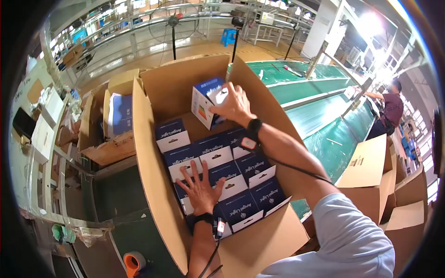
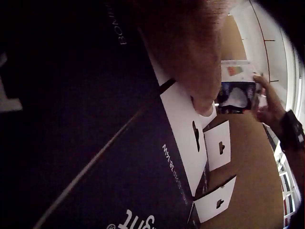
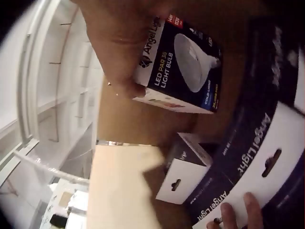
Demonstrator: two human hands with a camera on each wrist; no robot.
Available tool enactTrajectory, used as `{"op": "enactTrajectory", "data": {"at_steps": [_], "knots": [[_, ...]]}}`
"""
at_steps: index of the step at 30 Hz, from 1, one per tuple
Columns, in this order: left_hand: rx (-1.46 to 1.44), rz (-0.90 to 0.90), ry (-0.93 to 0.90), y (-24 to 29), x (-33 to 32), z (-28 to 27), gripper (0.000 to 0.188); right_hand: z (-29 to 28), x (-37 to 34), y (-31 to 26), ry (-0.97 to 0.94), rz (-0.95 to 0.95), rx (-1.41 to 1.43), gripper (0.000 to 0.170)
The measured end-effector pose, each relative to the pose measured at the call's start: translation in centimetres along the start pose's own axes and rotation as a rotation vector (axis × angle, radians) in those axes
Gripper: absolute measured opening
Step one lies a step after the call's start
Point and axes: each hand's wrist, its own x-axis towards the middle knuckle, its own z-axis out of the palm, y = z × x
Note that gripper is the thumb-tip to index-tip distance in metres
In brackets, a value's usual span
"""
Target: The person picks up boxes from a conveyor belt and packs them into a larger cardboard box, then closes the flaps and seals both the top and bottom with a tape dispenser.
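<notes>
My right hand grips a blue and white light bulb box above the far end of a large open carton. In the right wrist view, that light bulb box shows a bulb picture, and the thumb presses against its white side. My left hand lies with fingers spread on the packed blue boxes in the carton's near part. Those boxes stand in rows, several with white hang-tab flaps raised. From the left wrist, the left hand is seen close over a white flap.
Left of the carton stands another carton holding blue material. An orange tape roll lies at the lower left. A green conveyor runs along the right, with a person beside it and more open cartons nearer.
</notes>
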Motion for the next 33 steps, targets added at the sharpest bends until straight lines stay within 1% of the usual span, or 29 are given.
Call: {"op": "enactTrajectory", "data": {"at_steps": [1, 2, 3, 6, 9, 10, 14, 17, 18, 21, 22, 25, 26, 29, 33], "knots": [[-0.031, -0.013, -0.046, 0.1, 0.1, -0.5, 0.095, 3.0, -0.4, 1.0, -0.036, 0.042, 0.030, 0.092], [-0.041, 0.006, 0.011, -0.1, 0.1, -0.1, 0.093, 5.2, -1.4, 1.1, -0.041, 0.057, -0.022, 0.091], [-0.049, 0.008, 0.026, -0.1, 0.1, 0.0, 0.093, 6.8, -2.6, 1.0, -0.045, 0.074, -0.076, 0.090], [-0.071, 0.022, 0.077, -0.1, 0.0, -0.2, 0.093, 9.7, -4.7, -0.4, -0.260, 0.217, -0.077, 0.088], [-0.084, 0.019, 0.097, 0.0, 0.2, -0.3, 0.092, 10.7, -5.2, -0.5, -0.432, 0.088, -0.080, 0.089], [-0.083, 0.018, 0.103, 0.0, 0.2, -0.3, 0.092, 10.5, -4.8, -0.2, -0.471, 0.108, -0.044, 0.082], [-0.089, 0.022, 0.105, 0.0, 0.2, -0.2, 0.091, 9.8, -2.5, 1.5, -0.515, -0.074, -0.211, 0.068], [-0.067, 0.015, 0.086, 0.0, 0.2, -0.1, 0.092, 10.6, 0.2, 1.9, -0.465, -0.388, -0.194, 0.076], [-0.052, 0.013, 0.077, 0.0, 0.2, 0.0, 0.092, 10.1, 1.0, 0.7, -0.591, -0.315, -0.227, 0.095], [-0.013, -0.012, 0.014, 0.1, 0.4, -0.2, 0.094, 11.4, 4.0, 0.2, -0.820, -0.323, -0.225, 0.116], [0.008, -0.016, 0.001, 0.1, 0.5, -0.1, 0.095, 11.9, 4.3, 0.1, -0.836, -0.305, -0.250, 0.123], [0.004, -0.017, -0.019, 0.2, 0.6, -0.4, 0.094, 11.9, 5.1, -1.2, -1.000, -0.230, -0.265, 0.120], [0.000, -0.015, -0.028, 0.3, 0.5, -0.5, 0.094, 11.6, 4.9, -1.6, -0.991, -0.268, -0.318, 0.116], [-0.009, -0.017, -0.030, 0.3, 0.7, -0.7, 0.094, 10.0, 5.5, -2.9, -1.057, -0.217, -0.242, 0.111], [0.022, -0.004, -0.024, 0.2, 0.7, -0.5, 0.095, 11.2, 4.9, -2.5, -1.022, -0.261, -0.282, 0.109]]}}
